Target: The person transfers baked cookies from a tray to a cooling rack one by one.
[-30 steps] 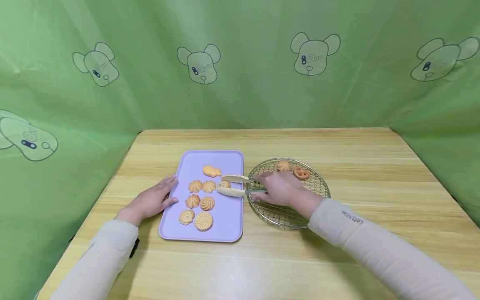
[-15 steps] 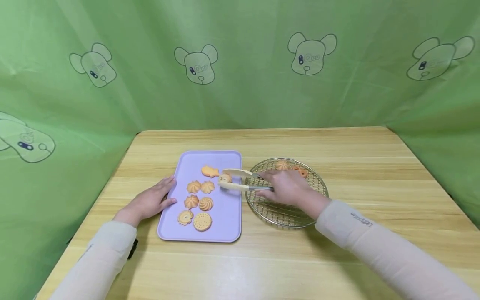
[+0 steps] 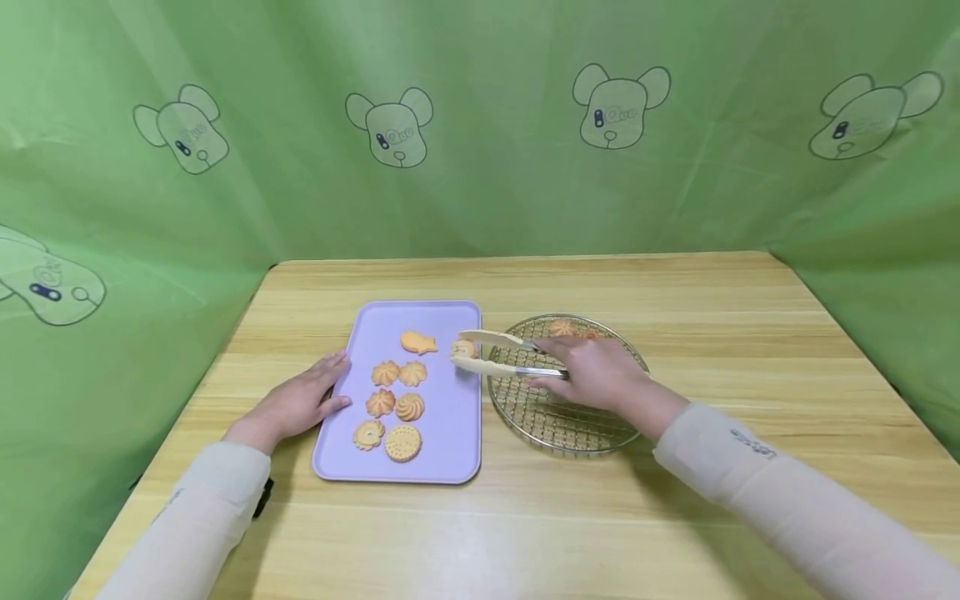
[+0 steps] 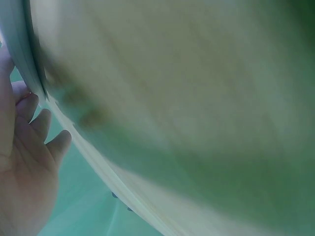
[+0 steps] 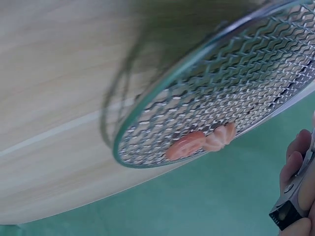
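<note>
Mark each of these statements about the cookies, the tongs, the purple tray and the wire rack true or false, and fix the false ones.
1. The right hand holds cream-tipped metal tongs that pinch a small round cookie. True.
2. The left hand grips a cookie. False: it rests flat against the left edge of the rectangular purple tray and holds nothing.
3. The pinched cookie is above the right edge of the tray, beside the round wire rack. True.
4. The wire rack holds no cookies. False: two orange cookies lie on its far side.
5. A fish-shaped cookie lies on the rack. False: it lies on the tray, at the far end.
</note>
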Demonstrator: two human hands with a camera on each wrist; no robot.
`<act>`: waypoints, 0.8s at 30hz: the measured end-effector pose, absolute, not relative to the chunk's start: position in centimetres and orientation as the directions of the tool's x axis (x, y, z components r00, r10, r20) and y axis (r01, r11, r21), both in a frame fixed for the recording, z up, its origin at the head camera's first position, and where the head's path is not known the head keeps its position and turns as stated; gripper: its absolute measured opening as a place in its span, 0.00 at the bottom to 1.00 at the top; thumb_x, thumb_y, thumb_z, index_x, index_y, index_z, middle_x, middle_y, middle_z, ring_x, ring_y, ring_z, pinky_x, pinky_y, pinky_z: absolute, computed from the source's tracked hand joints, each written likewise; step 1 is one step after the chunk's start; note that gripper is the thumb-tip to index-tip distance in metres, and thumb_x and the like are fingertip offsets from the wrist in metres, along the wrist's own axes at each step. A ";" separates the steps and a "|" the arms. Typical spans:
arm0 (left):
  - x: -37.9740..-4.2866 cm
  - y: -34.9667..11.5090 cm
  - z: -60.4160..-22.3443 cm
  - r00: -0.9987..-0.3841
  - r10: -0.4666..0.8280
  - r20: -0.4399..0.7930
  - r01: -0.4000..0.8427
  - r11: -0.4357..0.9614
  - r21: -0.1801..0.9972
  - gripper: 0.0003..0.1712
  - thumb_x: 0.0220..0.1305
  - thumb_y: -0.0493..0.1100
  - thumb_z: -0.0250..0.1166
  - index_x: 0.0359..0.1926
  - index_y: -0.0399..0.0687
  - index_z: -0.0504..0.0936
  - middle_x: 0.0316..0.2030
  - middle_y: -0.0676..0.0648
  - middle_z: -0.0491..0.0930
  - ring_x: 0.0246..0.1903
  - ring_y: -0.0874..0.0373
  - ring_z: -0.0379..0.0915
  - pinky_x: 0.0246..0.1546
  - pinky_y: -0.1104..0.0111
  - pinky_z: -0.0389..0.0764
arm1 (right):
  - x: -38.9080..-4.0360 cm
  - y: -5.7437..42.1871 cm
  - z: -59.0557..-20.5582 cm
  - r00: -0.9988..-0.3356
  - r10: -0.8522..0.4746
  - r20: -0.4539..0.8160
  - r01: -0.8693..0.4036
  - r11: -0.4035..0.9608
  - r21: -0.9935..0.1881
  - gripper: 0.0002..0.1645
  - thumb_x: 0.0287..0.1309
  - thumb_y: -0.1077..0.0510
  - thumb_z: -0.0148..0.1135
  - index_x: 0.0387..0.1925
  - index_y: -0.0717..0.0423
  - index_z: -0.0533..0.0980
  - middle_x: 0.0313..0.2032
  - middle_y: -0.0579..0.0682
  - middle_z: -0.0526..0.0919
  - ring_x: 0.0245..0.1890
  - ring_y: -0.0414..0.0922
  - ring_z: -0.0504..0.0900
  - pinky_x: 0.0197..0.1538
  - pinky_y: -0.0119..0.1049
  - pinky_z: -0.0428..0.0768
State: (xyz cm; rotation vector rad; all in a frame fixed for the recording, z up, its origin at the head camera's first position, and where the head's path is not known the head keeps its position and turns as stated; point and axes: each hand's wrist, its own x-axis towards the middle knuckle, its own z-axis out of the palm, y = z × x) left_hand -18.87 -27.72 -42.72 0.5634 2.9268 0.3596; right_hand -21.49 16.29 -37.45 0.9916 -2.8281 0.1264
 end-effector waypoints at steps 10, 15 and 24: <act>-18.8 -27.7 -42.7 -0.919 0.384 -0.089 0.350 0.899 0.264 0.39 0.71 0.54 0.54 0.72 0.37 0.54 0.72 0.38 0.49 0.70 0.41 0.44 0.67 0.50 0.52 | -21.3 18.2 -37.5 -0.750 -0.634 0.189 -0.650 0.759 -0.036 0.40 0.55 0.35 0.62 0.63 0.55 0.71 0.55 0.60 0.78 0.42 0.58 0.83 0.22 0.39 0.80; -18.8 -27.8 -42.8 -0.919 0.385 -0.087 0.353 0.899 0.259 0.39 0.70 0.54 0.54 0.72 0.37 0.54 0.72 0.38 0.49 0.70 0.41 0.45 0.67 0.50 0.53 | -21.0 19.1 -37.0 -0.761 -0.628 0.162 -0.642 0.766 -0.048 0.41 0.55 0.37 0.64 0.63 0.57 0.70 0.56 0.60 0.76 0.45 0.59 0.81 0.34 0.48 0.83; -18.9 -27.8 -42.8 -0.919 0.385 -0.086 0.352 0.899 0.260 0.39 0.70 0.55 0.54 0.72 0.37 0.54 0.72 0.38 0.49 0.70 0.41 0.44 0.67 0.50 0.52 | -20.9 21.2 -36.7 -0.773 -0.618 0.145 -0.629 0.776 -0.043 0.41 0.56 0.36 0.63 0.63 0.56 0.70 0.55 0.61 0.77 0.38 0.58 0.84 0.38 0.52 0.83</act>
